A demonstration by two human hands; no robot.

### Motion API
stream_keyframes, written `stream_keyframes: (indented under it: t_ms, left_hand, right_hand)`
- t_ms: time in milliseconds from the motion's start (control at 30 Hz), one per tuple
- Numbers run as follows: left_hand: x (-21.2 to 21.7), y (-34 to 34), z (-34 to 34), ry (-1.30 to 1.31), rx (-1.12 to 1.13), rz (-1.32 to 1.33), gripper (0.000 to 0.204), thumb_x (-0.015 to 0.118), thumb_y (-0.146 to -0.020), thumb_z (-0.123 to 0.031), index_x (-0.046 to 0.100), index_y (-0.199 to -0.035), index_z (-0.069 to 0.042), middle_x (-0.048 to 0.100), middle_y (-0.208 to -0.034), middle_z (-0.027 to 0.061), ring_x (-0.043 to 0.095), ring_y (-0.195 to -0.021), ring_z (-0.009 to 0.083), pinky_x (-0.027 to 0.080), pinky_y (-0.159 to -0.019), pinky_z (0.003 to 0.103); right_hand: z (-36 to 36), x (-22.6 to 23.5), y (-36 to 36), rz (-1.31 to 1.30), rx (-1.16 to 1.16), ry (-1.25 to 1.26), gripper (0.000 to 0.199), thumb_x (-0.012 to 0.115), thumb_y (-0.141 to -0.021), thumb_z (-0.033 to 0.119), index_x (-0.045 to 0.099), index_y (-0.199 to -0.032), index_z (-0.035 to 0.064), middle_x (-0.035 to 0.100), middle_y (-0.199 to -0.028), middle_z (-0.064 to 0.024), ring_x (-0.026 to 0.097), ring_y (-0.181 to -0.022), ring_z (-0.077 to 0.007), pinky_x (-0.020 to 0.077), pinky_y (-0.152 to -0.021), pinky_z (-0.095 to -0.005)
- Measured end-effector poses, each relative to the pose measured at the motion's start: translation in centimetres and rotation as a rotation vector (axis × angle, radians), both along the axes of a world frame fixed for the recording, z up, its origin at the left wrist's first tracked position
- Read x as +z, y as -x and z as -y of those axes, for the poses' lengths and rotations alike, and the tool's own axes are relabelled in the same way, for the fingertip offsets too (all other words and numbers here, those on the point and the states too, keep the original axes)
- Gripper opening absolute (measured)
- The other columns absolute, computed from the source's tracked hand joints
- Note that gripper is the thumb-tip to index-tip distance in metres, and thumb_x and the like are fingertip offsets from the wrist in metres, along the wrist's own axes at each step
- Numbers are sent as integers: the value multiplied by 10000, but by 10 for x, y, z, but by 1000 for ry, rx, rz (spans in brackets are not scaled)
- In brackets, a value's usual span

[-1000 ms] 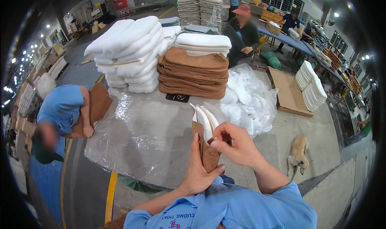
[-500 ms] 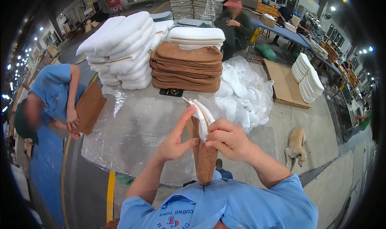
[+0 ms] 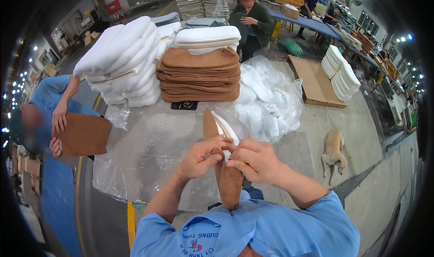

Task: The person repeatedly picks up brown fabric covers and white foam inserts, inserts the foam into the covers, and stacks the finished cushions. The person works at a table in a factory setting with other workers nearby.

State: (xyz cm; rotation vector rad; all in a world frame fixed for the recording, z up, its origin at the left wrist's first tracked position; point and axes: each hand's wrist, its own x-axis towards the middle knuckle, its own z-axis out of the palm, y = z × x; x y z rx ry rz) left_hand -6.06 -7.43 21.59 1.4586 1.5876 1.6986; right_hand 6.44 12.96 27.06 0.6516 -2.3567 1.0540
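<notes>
A brown fabric cover (image 3: 228,178) stands on edge in front of my chest, with a white foam pad (image 3: 227,127) sticking out of its top. My left hand (image 3: 201,156) grips the cover's left side. My right hand (image 3: 254,160) pinches its right edge beside the pad. Both hands meet at the opening. Under them lies a table covered in clear plastic sheet (image 3: 149,153).
A stack of brown covers (image 3: 199,76) and piles of white foam pads (image 3: 124,60) stand at the table's far side, beside crumpled plastic bags (image 3: 271,99). On the left a person in blue holds a brown cover (image 3: 83,134). A dog (image 3: 333,151) stands on the floor at right.
My left hand has closed onto the cover next to my right hand. The cover with the pad now sits higher and more upright. The person on the left shifted their brown cover.
</notes>
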Motion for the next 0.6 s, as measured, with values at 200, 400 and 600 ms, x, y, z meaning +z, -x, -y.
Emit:
stream_keyframes:
  t_ms: [200,400,600]
  left_hand:
    - [-16,-42,-25,-191,462,66,200,576,-1041,-118,701,-1032,39,736,-1076,160,688,-1099,292,511,-1021,402]
    - [-15,-53,-35,-195,578,212,229,513,-1085,-114,676,-1064,46,712,-981,140,681,-920,200,532,-854,322]
    - [-15,-48,-42,-188,598,191,242,495,-1106,-120,666,-1077,49,714,-979,103,664,-900,160,522,-839,289]
  right_hand:
    - [16,-11,0,45,-135,184,106,771,-937,134,726,-917,40,646,-801,-107,633,-666,-258,507,-599,-361]
    - [25,-18,0,109,-236,339,95,737,-958,102,719,-911,21,650,-781,-110,633,-675,-253,500,-615,-342]
    - [24,-35,5,149,-271,516,95,715,-976,117,730,-950,26,639,-809,-100,627,-700,-254,507,-660,-356]
